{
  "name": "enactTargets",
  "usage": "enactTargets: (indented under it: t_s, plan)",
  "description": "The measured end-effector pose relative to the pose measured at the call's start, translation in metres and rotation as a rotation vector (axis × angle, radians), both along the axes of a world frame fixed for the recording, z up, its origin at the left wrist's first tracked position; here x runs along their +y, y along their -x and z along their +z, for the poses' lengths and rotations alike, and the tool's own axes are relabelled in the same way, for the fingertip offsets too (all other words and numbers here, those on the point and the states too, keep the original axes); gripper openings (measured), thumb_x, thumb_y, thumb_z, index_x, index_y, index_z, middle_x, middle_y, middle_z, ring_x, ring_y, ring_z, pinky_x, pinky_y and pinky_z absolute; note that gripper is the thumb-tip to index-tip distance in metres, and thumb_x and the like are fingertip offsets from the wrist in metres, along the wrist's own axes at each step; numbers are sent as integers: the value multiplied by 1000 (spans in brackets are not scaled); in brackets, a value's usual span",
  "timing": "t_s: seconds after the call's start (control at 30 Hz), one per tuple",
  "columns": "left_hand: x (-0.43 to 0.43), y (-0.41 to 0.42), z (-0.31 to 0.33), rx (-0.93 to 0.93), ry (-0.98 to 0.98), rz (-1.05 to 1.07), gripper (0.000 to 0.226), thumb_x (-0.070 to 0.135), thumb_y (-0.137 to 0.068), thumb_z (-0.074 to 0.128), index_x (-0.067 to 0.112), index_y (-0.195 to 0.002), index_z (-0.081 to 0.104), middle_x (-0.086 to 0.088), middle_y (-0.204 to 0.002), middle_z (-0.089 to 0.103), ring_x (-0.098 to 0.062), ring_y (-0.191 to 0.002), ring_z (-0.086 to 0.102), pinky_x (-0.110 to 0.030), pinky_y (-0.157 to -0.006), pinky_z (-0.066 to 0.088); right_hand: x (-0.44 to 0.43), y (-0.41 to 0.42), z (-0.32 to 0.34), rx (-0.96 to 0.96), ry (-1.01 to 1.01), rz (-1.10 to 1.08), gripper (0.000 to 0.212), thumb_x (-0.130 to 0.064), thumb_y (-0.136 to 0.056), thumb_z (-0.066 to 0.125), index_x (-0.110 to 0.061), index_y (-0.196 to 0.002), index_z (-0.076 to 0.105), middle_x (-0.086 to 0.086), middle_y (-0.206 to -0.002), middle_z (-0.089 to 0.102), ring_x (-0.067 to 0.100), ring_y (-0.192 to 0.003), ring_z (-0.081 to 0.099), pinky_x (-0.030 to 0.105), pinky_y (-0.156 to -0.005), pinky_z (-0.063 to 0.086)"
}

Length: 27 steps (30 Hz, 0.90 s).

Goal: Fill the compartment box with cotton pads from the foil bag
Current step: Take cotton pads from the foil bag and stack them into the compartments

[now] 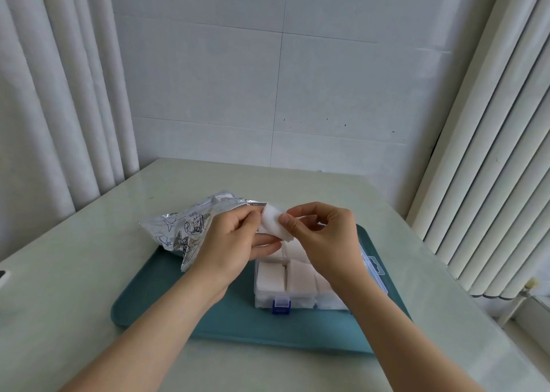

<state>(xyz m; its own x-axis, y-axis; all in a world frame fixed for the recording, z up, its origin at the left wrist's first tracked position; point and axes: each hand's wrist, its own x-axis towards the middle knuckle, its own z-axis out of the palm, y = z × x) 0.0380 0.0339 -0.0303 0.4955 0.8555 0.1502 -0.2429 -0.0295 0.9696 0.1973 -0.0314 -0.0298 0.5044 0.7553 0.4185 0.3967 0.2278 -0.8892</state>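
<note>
**Glossy pale table, corner of a tiled room**

One teal tray (238,326) on the pale green table (89,243). On it, one clear compartment box (256,284), open, one blue latch (281,305) in front; white square cotton pads (299,275) fill every compartment that shows. Above it, left hand (232,243) and right hand (324,237) both pinch one cotton pad (269,223). One crumpled foil bag (181,228) lies left. Beyond: white curtains (59,94), tiled wall (327,79).
</note>
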Motion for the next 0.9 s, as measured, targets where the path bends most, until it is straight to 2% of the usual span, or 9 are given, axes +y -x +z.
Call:
enactTargets:
  t_s: [0.13, 0.17, 0.27, 0.37, 0.5, 0.6, 0.77, 0.83, 0.9]
  plan:
    - [3, -1, -4, 15, -14, -10, 27, 22, -111, 53, 4, -119, 71, -16, -107, 79, -31, -97, 80, -38, -84, 66, 0, 0, -1, -123, 35, -66, 11, -34, -84, 88, -28, -86, 79, -5, -71, 73, 6, -58, 56, 19, -59, 45]
    - [3, -1, -5, 34, -43, 1, 24, 18, -111, 54, 5, -121, 71, -16, -107, 79, -30, -98, 80, -37, -84, 66, -2, 2, -1, -196, 43, -81, 15, -39, -83, 87, -31, -93, 79, -10, -79, 73, 3, -63, 58, 16, -61, 44]
    - [6, 1, -7, 76, -89, 43, 23, 14, -110, 55, 12, -124, 72, -13, -105, 80, -31, -96, 80, -40, -84, 66, -6, 4, 0, -438, 53, -38, 53, -54, -74, 89, -41, -121, 69, -21, -113, 64, 1, -95, 64, 10, -76, 47]
    - [7, 2, -6, 81, -97, 41, 24, 16, -111, 53, 17, -125, 72, -9, -109, 80, -30, -94, 80, -42, -83, 66, -5, 2, -3, -584, 36, 8, 58, -48, -74, 91, -39, -126, 67, -24, -118, 65, 0, -99, 64, 8, -78, 44]
    - [7, 2, -6, 123, -154, 29, 26, 16, -113, 49, 19, -124, 73, -7, -111, 80, -30, -97, 80, -43, -85, 66, -4, 2, -3, -625, 0, 11, 45, -40, -80, 88, -35, -122, 73, -23, -114, 70, 1, -99, 64, 8, -80, 43]
    - [9, 2, -8, 134, -159, 42, 25, 16, -112, 50, 18, -125, 72, -10, -112, 78, -31, -96, 79, -45, -84, 66, -5, 0, -1, -603, 2, 14, 49, -36, -78, 91, -34, -124, 72, -23, -115, 69, 1, -101, 64, 10, -81, 48]
    - [11, -1, -11, 136, -158, 32, 26, 15, -114, 46, 18, -127, 68, -12, -117, 73, -31, -91, 80, -44, -86, 66, -2, -1, -4, -535, 66, 1, 54, -34, -82, 90, -30, -132, 70, -21, -113, 72, 4, -92, 70, 23, -83, 59]
    - [10, -2, -13, 142, -160, 34, 28, 16, -115, 41, 21, -128, 65, -13, -118, 70, -29, -92, 80, -45, -88, 65, -1, 2, -7, -518, 98, 11, 60, -36, -88, 84, -28, -143, 63, -15, -124, 72, 5, -100, 71, 22, -90, 58]
    - [10, -3, -15, 144, -152, 43, 30, 17, -116, 38, 25, -127, 64, -15, -120, 68, -29, -95, 79, -45, -89, 65, 1, 6, -10, -561, 135, 10, 63, -37, -95, 76, -27, -152, 52, -8, -131, 71, 11, -115, 68, 28, -97, 56]
